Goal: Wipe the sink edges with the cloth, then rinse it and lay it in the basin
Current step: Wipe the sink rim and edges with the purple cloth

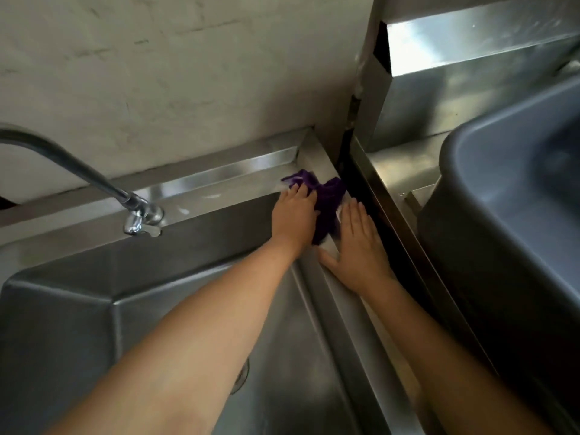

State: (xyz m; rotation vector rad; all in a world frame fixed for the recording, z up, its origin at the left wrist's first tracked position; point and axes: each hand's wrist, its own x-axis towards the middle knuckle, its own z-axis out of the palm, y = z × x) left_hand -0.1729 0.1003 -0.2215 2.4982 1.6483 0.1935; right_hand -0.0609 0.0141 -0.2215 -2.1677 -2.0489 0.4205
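glossy steel sink (219, 186), purple cloth (326, 196)

Two hands (293, 215), one cloth (326, 196), one tap (141, 215)

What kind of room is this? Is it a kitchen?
Probably a working kitchen or wash-up area: there is a deep stainless steel sink, a metal tap on its back edge, and a big grey plastic tub on the steel counter beside it.
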